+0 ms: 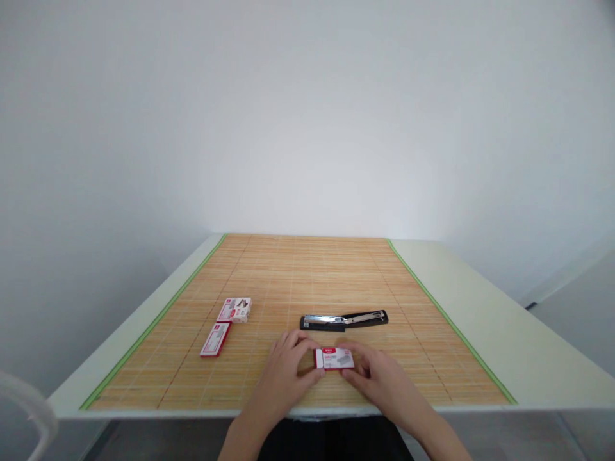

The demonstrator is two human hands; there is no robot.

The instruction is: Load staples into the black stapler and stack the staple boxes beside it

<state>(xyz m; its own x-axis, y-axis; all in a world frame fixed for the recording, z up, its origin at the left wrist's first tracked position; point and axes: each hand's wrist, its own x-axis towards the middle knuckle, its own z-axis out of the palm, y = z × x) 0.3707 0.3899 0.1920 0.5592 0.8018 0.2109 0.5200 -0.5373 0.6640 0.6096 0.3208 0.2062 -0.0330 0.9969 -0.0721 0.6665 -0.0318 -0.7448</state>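
A small red and white staple box (pixel 333 358) lies on the bamboo mat (pixel 288 275) near the table's front edge. My left hand (pixel 283 372) grips its left end and my right hand (pixel 377 378) grips its right end. Just behind the box lies a black stapler (pixel 344 320), swung open flat so its metal magazine shows. Neither hand touches the stapler.
Two more red and white staple boxes lie to the left: one (pixel 235 310) farther back, one (pixel 216 339) nearer me. The mat has green edges and covers a pale table (pixel 504 320). A white wall stands behind. A white curved object (pixel 29 410) shows at the lower left.
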